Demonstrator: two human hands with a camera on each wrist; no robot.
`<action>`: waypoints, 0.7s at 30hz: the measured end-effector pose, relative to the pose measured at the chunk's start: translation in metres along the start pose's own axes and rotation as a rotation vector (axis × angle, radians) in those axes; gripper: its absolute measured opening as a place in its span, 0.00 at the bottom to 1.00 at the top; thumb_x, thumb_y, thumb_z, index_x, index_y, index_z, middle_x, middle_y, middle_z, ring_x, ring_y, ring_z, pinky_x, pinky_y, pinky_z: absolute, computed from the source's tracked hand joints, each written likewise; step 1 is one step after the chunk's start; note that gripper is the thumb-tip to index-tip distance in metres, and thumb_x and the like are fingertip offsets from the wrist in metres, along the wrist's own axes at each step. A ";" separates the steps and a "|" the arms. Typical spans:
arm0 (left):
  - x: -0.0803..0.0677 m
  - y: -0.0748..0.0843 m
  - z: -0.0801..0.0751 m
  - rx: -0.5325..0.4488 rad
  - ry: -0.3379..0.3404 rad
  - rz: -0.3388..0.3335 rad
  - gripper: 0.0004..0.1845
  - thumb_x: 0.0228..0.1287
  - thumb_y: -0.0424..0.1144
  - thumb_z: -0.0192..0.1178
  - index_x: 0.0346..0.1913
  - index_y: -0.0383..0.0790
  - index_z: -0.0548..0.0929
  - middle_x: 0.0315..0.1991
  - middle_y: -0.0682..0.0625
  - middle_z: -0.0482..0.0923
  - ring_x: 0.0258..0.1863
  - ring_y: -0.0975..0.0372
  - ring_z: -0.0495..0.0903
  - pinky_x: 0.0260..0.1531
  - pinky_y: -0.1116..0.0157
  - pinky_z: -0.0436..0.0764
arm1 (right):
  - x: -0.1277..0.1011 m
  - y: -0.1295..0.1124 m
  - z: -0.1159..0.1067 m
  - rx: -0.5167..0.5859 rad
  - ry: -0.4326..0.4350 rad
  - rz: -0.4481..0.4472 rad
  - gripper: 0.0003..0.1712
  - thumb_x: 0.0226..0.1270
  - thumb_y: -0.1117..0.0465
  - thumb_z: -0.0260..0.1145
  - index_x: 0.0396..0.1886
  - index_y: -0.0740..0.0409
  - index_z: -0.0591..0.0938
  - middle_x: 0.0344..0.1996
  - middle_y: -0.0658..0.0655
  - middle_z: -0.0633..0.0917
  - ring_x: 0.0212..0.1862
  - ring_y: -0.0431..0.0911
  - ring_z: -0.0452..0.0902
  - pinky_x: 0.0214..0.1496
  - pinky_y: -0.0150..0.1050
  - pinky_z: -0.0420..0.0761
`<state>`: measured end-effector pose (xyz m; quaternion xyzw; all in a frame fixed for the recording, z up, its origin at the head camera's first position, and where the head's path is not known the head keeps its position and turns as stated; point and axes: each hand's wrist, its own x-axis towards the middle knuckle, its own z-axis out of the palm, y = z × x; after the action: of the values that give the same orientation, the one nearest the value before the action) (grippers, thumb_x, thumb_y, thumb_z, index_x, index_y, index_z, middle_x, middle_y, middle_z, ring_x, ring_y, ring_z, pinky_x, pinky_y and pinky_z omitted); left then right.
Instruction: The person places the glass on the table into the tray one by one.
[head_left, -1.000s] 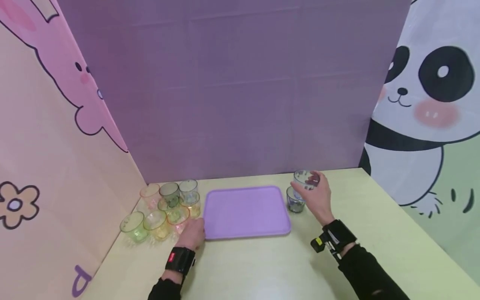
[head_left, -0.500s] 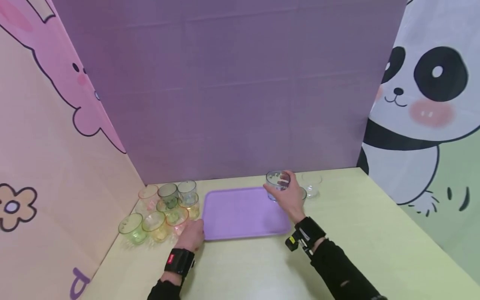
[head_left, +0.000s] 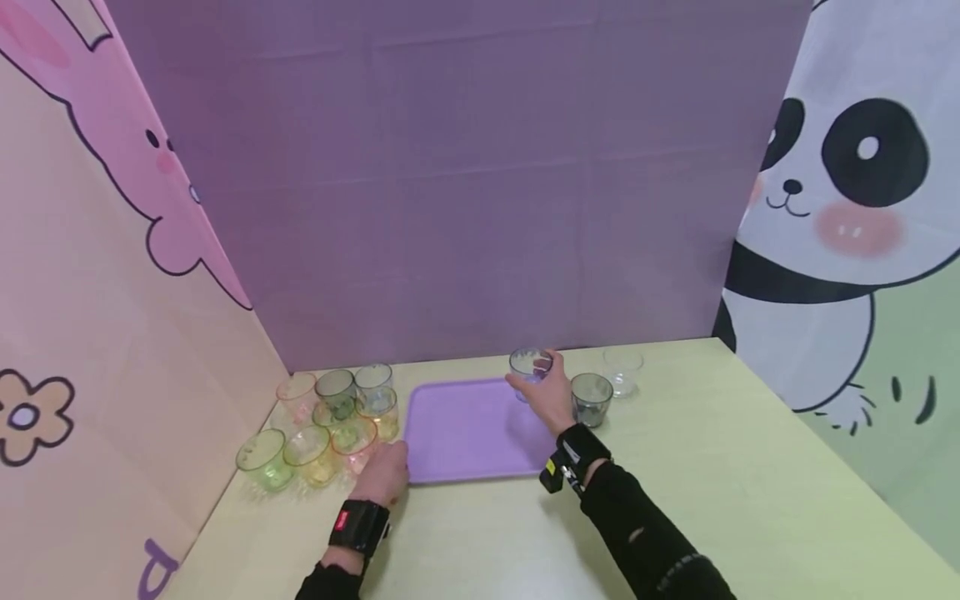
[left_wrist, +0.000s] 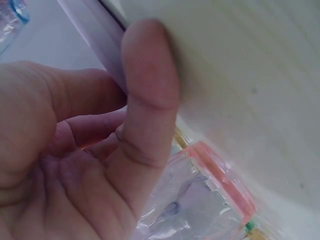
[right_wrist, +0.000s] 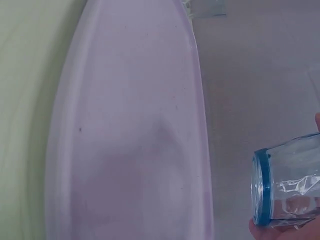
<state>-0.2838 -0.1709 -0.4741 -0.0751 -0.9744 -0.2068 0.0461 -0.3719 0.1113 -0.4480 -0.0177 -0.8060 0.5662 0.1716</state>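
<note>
My right hand grips a clear, blue-tinted glass over the back right part of a purple tray. The right wrist view shows the blue base of this glass at its right edge, with fingers around the side. At the tray's left front corner, my left hand pinches the rim. Thumb and finger meet on that edge in the left wrist view. Right beside the left hand stands a pink glass, partly hidden by it.
Several more coloured glasses, such as a green one and a yellow one, crowd the table's left side. Right of the tray stand a grey glass and a clear one. A purple backdrop rises behind the table.
The right hand has carried its glass leftward, from above the grey glass to over the tray. The grey and clear glasses at right now show fully. The left hand stays at the tray's rim.
</note>
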 end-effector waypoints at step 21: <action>0.001 -0.001 0.001 0.024 0.008 -0.002 0.04 0.53 0.21 0.58 0.28 0.32 0.78 0.23 0.43 0.78 0.24 0.55 0.76 0.23 0.62 0.77 | 0.026 0.031 0.023 -0.069 0.117 0.109 0.49 0.48 0.59 0.78 0.66 0.68 0.62 0.60 0.72 0.74 0.60 0.65 0.72 0.65 0.54 0.71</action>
<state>-0.2852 -0.1707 -0.4756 -0.0728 -0.9767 -0.1954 0.0509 -0.4087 0.1071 -0.4766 -0.1007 -0.8113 0.5448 0.1865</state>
